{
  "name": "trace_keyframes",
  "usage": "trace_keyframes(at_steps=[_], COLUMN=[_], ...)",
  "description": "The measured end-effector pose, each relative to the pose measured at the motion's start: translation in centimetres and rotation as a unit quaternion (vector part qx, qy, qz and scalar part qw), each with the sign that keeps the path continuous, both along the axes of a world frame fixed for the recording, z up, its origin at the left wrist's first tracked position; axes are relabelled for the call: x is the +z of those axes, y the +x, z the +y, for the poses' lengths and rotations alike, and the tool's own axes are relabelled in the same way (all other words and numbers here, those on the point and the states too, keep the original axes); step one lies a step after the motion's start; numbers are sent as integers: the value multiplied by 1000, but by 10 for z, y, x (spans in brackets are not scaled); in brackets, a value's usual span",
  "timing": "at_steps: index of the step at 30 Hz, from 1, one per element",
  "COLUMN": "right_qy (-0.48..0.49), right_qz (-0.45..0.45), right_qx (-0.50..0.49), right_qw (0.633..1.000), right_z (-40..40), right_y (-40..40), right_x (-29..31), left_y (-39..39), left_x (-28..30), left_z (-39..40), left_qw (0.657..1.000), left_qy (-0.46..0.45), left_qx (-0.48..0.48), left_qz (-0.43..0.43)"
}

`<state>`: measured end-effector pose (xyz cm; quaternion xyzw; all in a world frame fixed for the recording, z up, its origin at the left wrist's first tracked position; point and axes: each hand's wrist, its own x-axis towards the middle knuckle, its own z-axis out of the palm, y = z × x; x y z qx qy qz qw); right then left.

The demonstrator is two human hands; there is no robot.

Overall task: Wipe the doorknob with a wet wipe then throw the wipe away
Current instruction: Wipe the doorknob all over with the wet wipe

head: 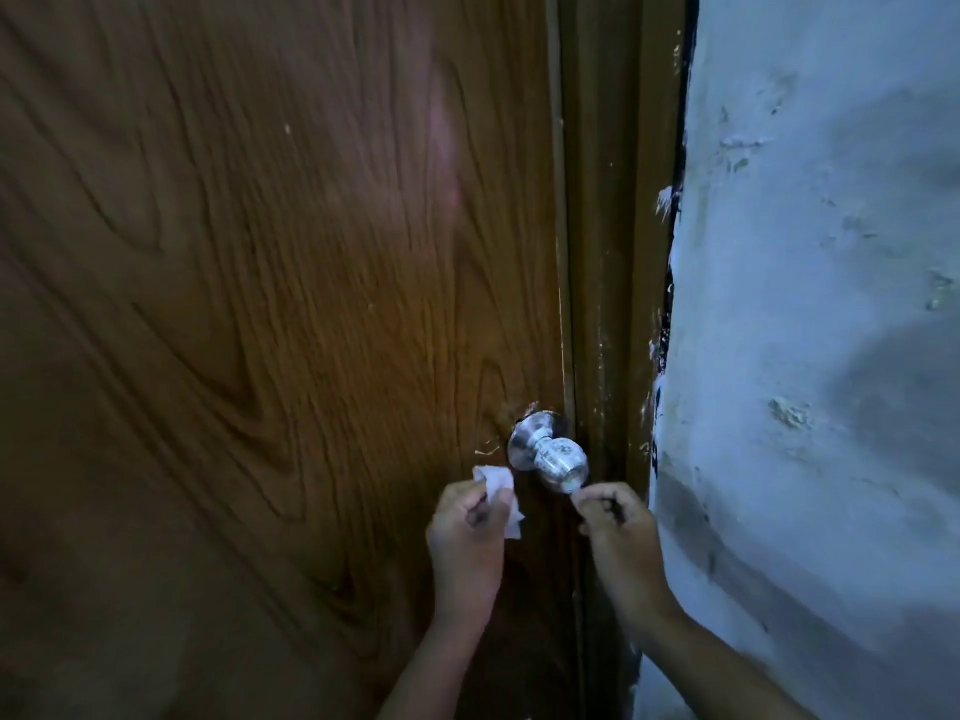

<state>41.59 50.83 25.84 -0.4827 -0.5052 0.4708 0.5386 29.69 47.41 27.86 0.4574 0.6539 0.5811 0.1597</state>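
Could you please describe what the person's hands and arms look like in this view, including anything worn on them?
Both the left hand and the right hand are bare, with no gloves, rings, watch or bracelets visible. The forearms are uncovered down to the frame edge, so no sleeves show. The light is dim, so finer marks cannot be told.

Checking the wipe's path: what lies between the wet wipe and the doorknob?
Only bare wood door; the head view shows nothing separating wet wipe and doorknob.
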Motion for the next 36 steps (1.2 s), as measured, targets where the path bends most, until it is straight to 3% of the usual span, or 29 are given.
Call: trace_keyframes(at_steps=[6,12,17,30,32,36], right_qy=[-51,-67,-105,-111,-113,-117], right_qz=[49,159,253,269,270,263], right_qx=[-9,52,81,101,107,118], right_qw=[997,984,958,951,950,950], right_z=[30,48,55,59,59,60], right_y=[0,-10,-16,-13,-12,-11], right_x=[-8,-7,-6,-10,-10,-11], left_y=[-20,-25,-31,-18,-22,-36], left_x=[-9,-8,-9,39,40,31], left_z=[19,39,41,71,71,63], left_qw=[952,810,741,582,575,592], left_qy=[-8,-11,-8,56,64,70], left_qx=[27,80,121,67,70,98], left_qz=[306,581,660,809,813,797])
